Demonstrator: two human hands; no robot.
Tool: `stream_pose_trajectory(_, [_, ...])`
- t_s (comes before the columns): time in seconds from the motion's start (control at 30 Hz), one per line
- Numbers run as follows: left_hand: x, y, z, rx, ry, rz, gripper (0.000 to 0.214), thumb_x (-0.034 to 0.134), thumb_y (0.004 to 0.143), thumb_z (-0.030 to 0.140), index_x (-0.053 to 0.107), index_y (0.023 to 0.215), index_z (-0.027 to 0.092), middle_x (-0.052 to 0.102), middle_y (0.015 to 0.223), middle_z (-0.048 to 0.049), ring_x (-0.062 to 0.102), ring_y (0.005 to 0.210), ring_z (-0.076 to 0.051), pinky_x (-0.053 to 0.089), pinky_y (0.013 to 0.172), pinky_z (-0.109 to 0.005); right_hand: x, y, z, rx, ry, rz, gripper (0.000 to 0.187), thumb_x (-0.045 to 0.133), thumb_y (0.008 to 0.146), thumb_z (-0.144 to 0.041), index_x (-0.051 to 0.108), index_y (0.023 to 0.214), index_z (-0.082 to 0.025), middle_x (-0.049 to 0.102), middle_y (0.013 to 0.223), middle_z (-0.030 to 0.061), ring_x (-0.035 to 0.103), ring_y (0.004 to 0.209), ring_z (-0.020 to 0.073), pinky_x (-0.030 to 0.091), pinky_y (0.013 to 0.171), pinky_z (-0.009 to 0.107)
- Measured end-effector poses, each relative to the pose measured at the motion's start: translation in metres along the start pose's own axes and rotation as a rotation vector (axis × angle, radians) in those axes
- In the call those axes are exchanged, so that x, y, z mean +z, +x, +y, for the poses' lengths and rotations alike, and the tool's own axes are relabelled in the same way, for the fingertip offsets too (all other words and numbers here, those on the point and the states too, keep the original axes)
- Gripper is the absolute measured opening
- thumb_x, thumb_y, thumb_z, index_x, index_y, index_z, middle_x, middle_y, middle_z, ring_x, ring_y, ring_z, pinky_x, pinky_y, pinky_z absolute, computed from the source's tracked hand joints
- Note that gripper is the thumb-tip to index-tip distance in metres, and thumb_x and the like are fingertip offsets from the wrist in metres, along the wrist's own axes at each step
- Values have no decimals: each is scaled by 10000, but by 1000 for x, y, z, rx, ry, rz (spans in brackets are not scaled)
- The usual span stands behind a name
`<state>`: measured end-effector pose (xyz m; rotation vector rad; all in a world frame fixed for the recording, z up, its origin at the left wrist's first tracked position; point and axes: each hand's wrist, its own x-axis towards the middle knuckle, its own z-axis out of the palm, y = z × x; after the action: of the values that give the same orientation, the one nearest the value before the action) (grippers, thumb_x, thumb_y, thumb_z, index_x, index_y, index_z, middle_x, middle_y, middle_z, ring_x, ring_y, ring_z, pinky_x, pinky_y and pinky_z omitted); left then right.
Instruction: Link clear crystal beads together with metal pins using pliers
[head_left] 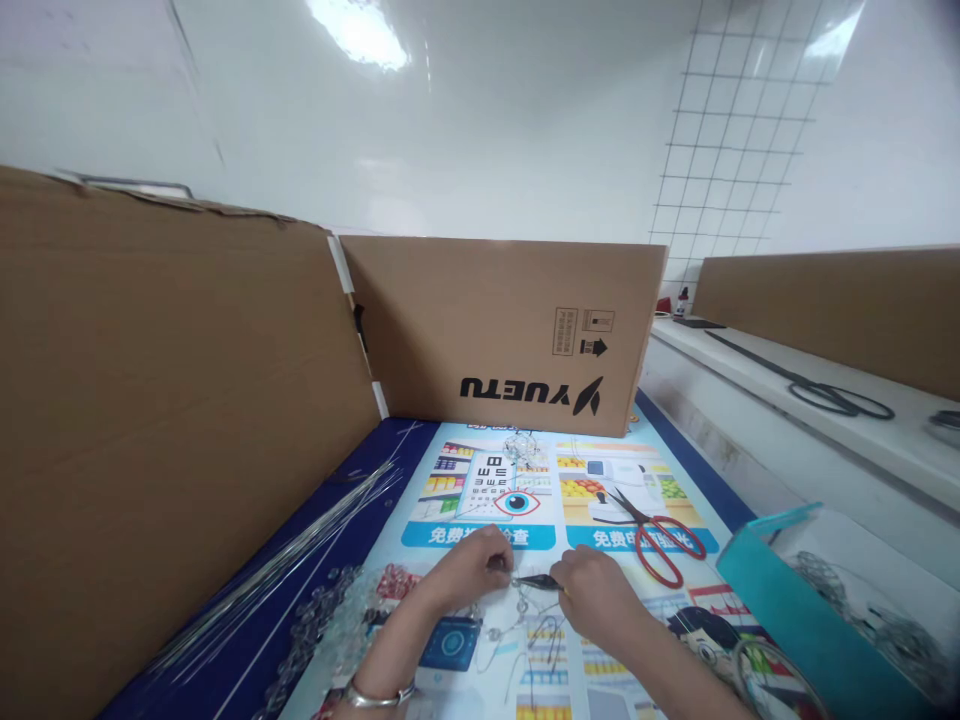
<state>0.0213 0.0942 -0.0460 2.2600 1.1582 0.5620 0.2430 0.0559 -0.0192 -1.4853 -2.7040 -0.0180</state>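
Observation:
My right hand [596, 595] is closed round a pair of pliers [536, 581], its dark, pointed jaws aimed left. Facing it, my left hand [476, 568], with a silver bangle at the wrist, pinches the upper end of a thin beaded wire [521, 604] close to the plier tips. Clear round beads hang along this wire over the printed mat; the exact grip is too small to see. Several short bent wires [551, 640] lie below the pliers. Red beads [396, 581] and a heap of clear beads [349, 620] sit beside my left forearm.
Red-handled scissors [660, 545] lie beyond my right hand. A teal box [802, 600] with wire pieces stands at the right. Long straight wires [300, 550] lie along the left. Cardboard panels [420, 330] wall the back and left. Large dark scissors [825, 395] rest on the right ledge.

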Motion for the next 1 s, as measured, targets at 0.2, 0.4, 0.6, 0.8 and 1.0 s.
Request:
stream_pose_trajectory(0.2, [-2,-1,-1,17,-12,-29,156,591,659,138,629,797,200,562,809,6,500,769,-140,369,674,-220,5,2,-3,9,4,30,173,447,726,-91,588,741,-190,600,755,26,500,750,165,279,614,268])
stream_pose_trajectory(0.4, [1,-1,0,12,-5,-13,173,647,629,190,626,800,201,562,826,4,492,747,-140,368,668,-221,6,1,-4,12,9,57,160,452,725,-95,580,729,-191,598,748,21,492,746,163,260,599,270])
stream_pose_trajectory(0.6, [2,-1,0,20,-10,5,124,631,644,194,623,768,201,566,805,6,499,753,-142,367,665,-218,6,1,0,5,11,75,164,459,704,-85,580,731,-193,592,734,19,490,738,161,257,601,269])
stream_pose_trajectory(0.8, [1,-1,-2,23,-37,14,136,622,636,150,617,767,187,569,818,1,503,759,-141,372,669,-218,8,1,1,-21,-8,63,155,463,706,-86,574,723,-193,586,726,19,482,729,164,253,605,277])
stream_pose_trajectory(1.0, [-2,0,-8,33,-80,-9,95,617,669,162,623,761,183,578,797,1,510,783,-147,381,695,-227,14,2,-3,-29,-35,89,155,456,736,-80,572,740,-183,577,736,31,464,738,174,250,633,293])
